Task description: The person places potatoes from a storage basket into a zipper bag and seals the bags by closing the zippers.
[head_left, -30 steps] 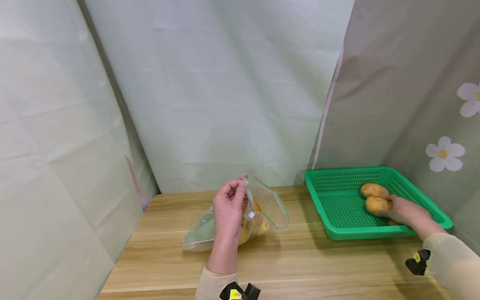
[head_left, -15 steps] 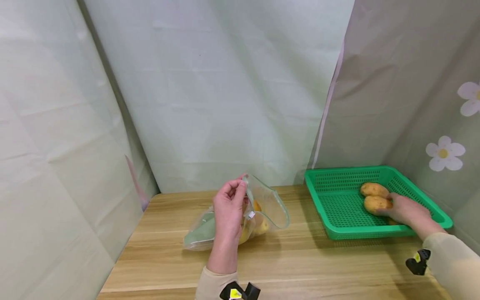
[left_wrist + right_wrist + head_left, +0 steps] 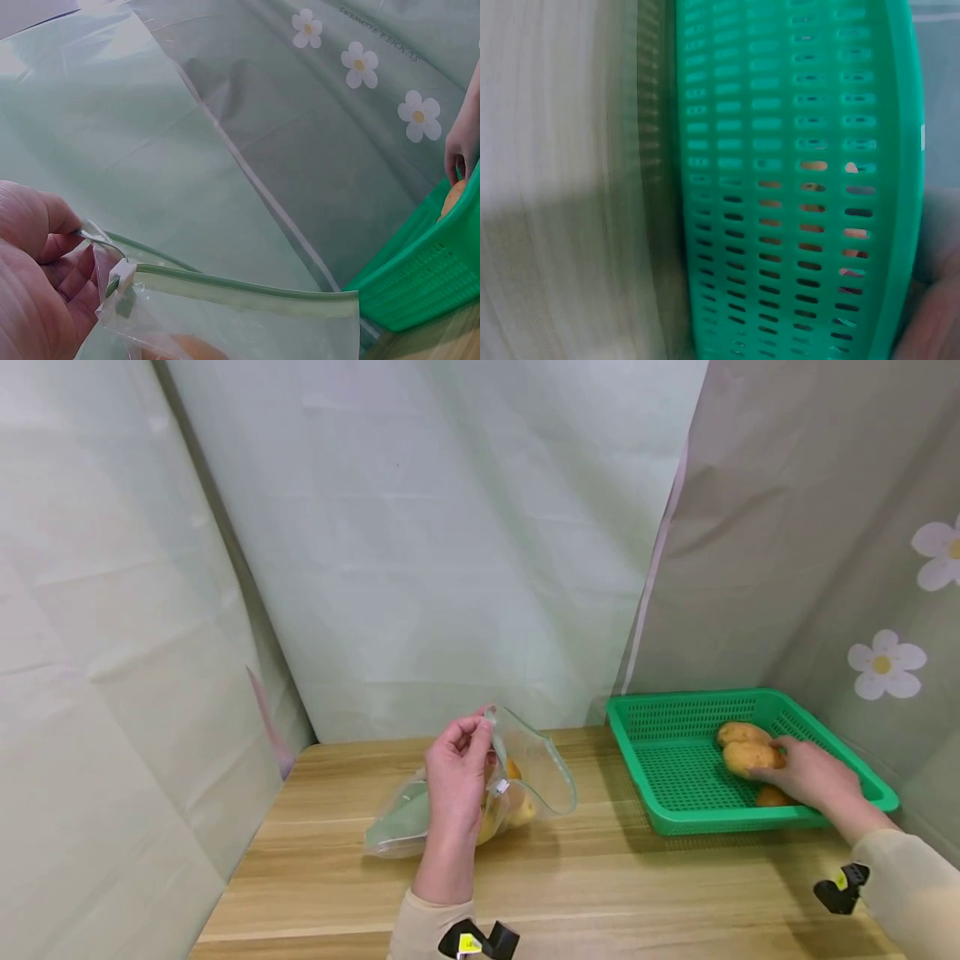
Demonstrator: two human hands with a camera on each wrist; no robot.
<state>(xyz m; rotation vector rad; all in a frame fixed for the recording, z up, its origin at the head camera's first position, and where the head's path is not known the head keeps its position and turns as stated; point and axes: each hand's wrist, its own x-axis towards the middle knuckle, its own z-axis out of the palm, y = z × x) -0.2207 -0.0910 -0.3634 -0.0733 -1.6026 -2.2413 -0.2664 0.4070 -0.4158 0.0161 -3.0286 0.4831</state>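
Note:
In the head view my left hand [image 3: 480, 739] pinches the raised rim of a clear zip bag [image 3: 536, 772] that lies on the wooden table [image 3: 600, 885] with its mouth held open. Yellow potatoes [image 3: 517, 810] show inside it. In the left wrist view my left hand's fingers [image 3: 45, 255] hold the bag's green-edged rim [image 3: 240, 289] beside its white slider [image 3: 124, 274]. My right hand [image 3: 782, 758] reaches into a green perforated basket [image 3: 675, 777] and grips a potato [image 3: 746, 757]. A second potato [image 3: 741, 732] lies behind it and a third [image 3: 772, 796] lies under my palm.
Pale green curtains enclose the table at the back and left, and a flowered curtain [image 3: 885, 660] hangs to the right. The basket stands at the table's far right corner. The right wrist view is blurred and shows the basket's wall [image 3: 795, 187] beside the tabletop [image 3: 562, 187].
My right hand has shifted slightly back and up with the potato it grips, uncovering more of the potato beneath it. The left hand and the bag have stayed put.

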